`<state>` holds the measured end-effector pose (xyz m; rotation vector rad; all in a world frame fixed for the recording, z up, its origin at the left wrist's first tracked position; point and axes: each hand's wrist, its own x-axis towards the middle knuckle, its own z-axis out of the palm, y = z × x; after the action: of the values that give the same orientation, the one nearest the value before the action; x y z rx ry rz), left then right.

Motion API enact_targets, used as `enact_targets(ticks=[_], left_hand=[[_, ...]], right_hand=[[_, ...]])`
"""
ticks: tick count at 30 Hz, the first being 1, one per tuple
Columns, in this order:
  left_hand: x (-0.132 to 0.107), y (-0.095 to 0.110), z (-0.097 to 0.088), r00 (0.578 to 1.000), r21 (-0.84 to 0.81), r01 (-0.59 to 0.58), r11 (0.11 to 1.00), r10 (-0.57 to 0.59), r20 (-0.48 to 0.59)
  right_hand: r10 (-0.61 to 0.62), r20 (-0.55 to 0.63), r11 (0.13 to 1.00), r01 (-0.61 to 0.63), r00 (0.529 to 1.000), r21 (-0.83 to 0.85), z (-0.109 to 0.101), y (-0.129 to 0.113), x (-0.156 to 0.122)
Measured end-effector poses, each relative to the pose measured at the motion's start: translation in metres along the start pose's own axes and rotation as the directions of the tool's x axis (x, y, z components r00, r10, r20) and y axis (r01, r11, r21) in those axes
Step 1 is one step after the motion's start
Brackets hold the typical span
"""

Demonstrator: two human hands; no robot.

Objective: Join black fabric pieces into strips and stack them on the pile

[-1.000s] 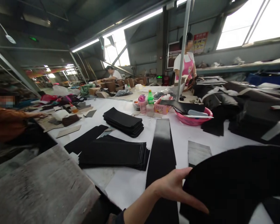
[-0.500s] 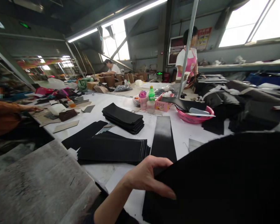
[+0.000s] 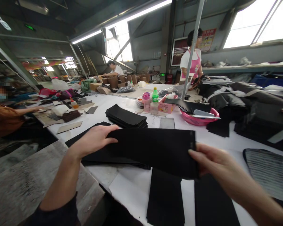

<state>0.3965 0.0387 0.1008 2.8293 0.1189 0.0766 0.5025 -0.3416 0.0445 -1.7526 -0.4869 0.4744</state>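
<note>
A black rectangular sheet (image 3: 153, 150), of leather-like material, is stretched between my two hands above the table. My left hand (image 3: 91, 139) pinches its left end between thumb and fingers. Its right end is gripped by my right hand (image 3: 212, 158). Beneath the sheet, partly covered, lies a spread pile of black pieces (image 3: 96, 160). Just behind it stands a neat stack of black pieces (image 3: 126, 114). Nearer to me, one black strip (image 3: 166, 197) and another black strip (image 3: 214, 201) lie on the white tabletop (image 3: 127, 185).
A pink basin (image 3: 200, 121) with tools, a green-capped bottle (image 3: 155, 100), a pink bottle (image 3: 146, 102) and a pink box (image 3: 165, 107) stand farther back. A grey board (image 3: 37, 182) lies at left. A striped dark piece (image 3: 269, 172) lies at right. Co-workers are left and behind.
My left hand has moved left and up, and my right hand has come into view. The black sheet, earlier close at the right, is now held level between both hands over the pile.
</note>
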Motion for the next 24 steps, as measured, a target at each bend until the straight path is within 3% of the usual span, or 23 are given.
enact_targets(ticks=[2,4,7,8,10,12,14,16,20,22,24], left_hand=[[0.005,-0.028,-0.005,0.991,0.298,0.136,0.945,-0.13,-0.042],[0.012,-0.05,0.01,0.973,0.463,0.228,0.856,-0.221,-0.069],[0.016,-0.065,0.064,0.965,0.556,0.264,0.788,-0.212,-0.157],[0.015,-0.065,0.088,0.971,0.545,0.237,0.804,-0.185,-0.15],[0.008,-0.063,0.135,0.986,0.358,0.164,0.919,-0.154,-0.058],[0.0,-0.061,0.176,0.996,0.118,0.043,0.992,-0.052,0.07],[-0.007,-0.063,0.206,0.999,0.065,0.01,0.998,-0.013,0.045],[-0.009,-0.069,0.221,1.0,0.081,0.009,0.997,-0.009,0.001],[-0.006,-0.067,0.219,0.998,0.11,0.002,0.994,0.004,-0.055],[-0.005,-0.043,0.212,0.993,0.111,-0.001,0.994,0.014,-0.121],[-0.007,-0.002,0.209,0.992,0.038,-0.048,0.998,0.053,-0.117]], right_hand=[[0.072,0.078,0.99,-0.08,0.994,0.119,0.054,0.012,0.03],[0.158,0.078,0.983,-0.165,0.984,0.08,0.104,0.031,0.06],[0.255,0.05,0.967,-0.254,0.966,-0.019,0.15,0.062,0.091],[0.267,0.045,0.963,-0.265,0.963,-0.053,0.157,0.072,0.096],[0.274,0.036,0.956,-0.268,0.961,-0.122,0.16,0.087,0.096],[0.261,0.032,0.947,-0.249,0.965,-0.202,0.151,0.099,0.088],[0.224,0.011,0.928,-0.21,0.974,-0.309,0.128,0.108,0.075],[0.163,-0.054,0.879,-0.17,0.985,-0.446,0.091,0.118,0.059],[0.056,-0.255,0.695,-0.221,0.965,-0.685,-0.003,0.142,0.029],[0.022,-0.326,0.608,-0.271,0.945,-0.746,-0.042,0.157,0.017],[0.001,-0.346,0.543,-0.291,0.938,-0.788,-0.068,0.17,0.009]])
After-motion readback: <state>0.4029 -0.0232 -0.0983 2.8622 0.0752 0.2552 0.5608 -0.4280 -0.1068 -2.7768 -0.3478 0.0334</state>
